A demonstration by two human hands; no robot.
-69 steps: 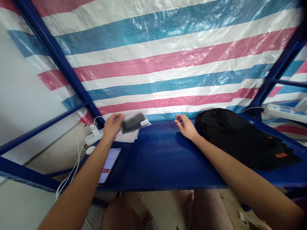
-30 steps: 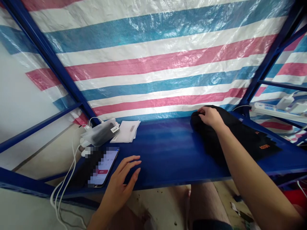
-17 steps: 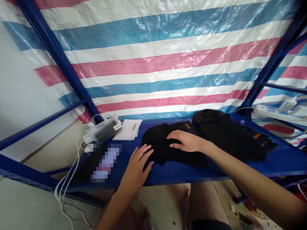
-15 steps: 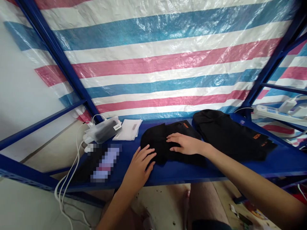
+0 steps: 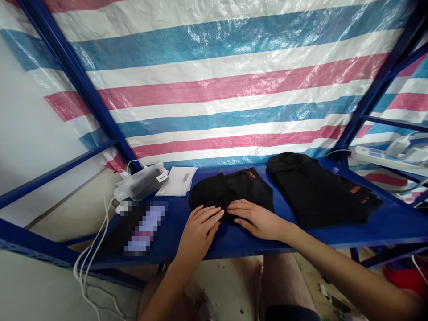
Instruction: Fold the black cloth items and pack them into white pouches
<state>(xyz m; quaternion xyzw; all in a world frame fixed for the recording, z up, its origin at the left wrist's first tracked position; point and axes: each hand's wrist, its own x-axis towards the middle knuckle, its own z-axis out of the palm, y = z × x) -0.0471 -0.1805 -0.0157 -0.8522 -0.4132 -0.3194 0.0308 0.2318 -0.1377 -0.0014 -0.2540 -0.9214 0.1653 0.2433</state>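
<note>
A folded black garment [image 5: 230, 191] with a small orange mark lies in the middle of the blue shelf [image 5: 394, 220]. My left hand [image 5: 199, 228] rests flat on its near left edge, fingers stretched out. My right hand [image 5: 254, 218] lies flat on its near edge too, fingers pointing left, fingertips almost touching the left hand. Neither hand grips anything. A pile of black garments [image 5: 317, 189] with orange marks sits to the right.
At the left end lie a clear bag holding a dark item [image 5: 143, 182], a stack of white bags [image 5: 177, 180], a phone [image 5: 142, 227] and white cables [image 5: 96, 240]. A power strip [image 5: 384, 157] sits far right. A striped tarp [image 5: 217, 89] hangs behind.
My left hand set the bagged item down at the left. My right hand drew one black garment off the pile to the shelf's middle, and both hands now lie flat on it.
</note>
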